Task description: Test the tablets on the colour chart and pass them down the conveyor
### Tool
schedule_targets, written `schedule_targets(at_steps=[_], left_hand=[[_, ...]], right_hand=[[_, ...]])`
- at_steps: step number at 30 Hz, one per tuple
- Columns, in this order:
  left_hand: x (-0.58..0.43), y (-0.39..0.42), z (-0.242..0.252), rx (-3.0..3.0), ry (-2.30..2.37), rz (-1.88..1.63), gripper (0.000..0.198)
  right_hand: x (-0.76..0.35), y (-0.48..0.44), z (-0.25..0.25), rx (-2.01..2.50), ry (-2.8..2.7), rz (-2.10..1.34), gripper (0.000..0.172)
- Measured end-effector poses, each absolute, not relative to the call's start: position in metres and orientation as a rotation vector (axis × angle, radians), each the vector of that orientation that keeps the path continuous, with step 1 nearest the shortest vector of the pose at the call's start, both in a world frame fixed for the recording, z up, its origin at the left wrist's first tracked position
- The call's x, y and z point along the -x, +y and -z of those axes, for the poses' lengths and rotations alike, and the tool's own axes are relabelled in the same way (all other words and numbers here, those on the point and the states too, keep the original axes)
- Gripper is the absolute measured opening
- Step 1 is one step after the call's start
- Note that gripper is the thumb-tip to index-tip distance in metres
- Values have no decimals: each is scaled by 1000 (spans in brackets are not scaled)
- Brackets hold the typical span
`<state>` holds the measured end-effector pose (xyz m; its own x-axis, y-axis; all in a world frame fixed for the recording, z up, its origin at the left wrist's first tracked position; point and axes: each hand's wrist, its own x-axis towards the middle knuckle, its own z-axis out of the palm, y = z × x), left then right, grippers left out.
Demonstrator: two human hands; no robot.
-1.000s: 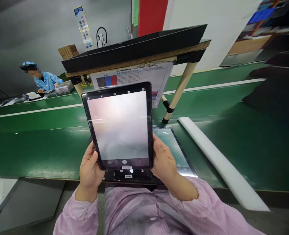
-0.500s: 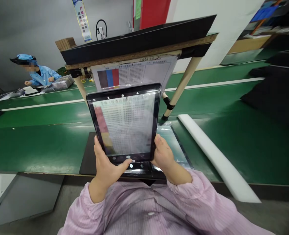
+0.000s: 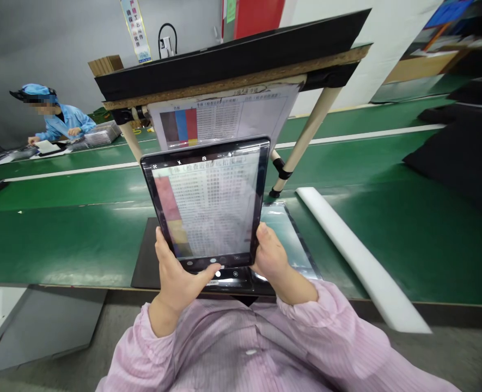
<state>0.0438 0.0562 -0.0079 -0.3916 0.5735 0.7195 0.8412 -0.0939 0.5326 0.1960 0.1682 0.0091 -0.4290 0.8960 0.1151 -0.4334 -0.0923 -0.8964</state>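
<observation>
Between both hands a tablet [image 3: 208, 207] is held upright, its screen facing me and showing a camera view of printed text and coloured blocks. My left hand [image 3: 181, 277] grips the lower left edge, with the thumb lying across the bottom near the screen's buttons. My right hand [image 3: 271, 253] is closed around the lower right edge. Behind the tablet a printed chart [image 3: 224, 117] with colour bars hangs under a shelf. Below, partly covered by the tablet and hands, lie a dark flat panel [image 3: 145, 267] and a film-covered glossy sheet [image 3: 287, 239].
The black-topped shelf [image 3: 232, 60] stands on pale tube legs on the green bench [image 3: 61, 239]. A long white foam strip [image 3: 359, 256] lies to the right, overhanging the front edge. Dark cloth [image 3: 461, 158] is farther right. A co-worker [image 3: 63, 120] in blue sits at the far left.
The view has shifted slightly, and the tablet's picture of the chart looks a little sharper. Both hands keep their hold. The co-worker's hand at the far left has moved a little.
</observation>
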Motion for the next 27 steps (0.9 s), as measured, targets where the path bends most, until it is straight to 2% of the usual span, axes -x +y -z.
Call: schedule_targets(at_steps=[9, 11, 15, 17, 21, 27], left_hand=[[-42, 59, 14, 1535, -1892, 1581, 135], [-40, 58, 15, 1577, -1799, 1834, 120], [-30, 53, 13, 1398, -1692, 2817, 70], [-22, 49, 12, 1127, -1789, 3168, 61], [-11, 44, 13, 737, -1820, 3346, 57], [-10, 38, 14, 552, -1777, 3488, 50]], right_hand=[[-196, 169, -4, 558, -1172, -1685, 55], [-196, 170, -2, 553, -1197, -1677, 56], [-200, 169, -3, 536, -1306, -1644, 61], [-203, 165, -9, 526, -1382, -1621, 64], [-206, 160, -31, 432, -1728, -1280, 64], [-193, 176, -70, 325, -2141, -745, 67]])
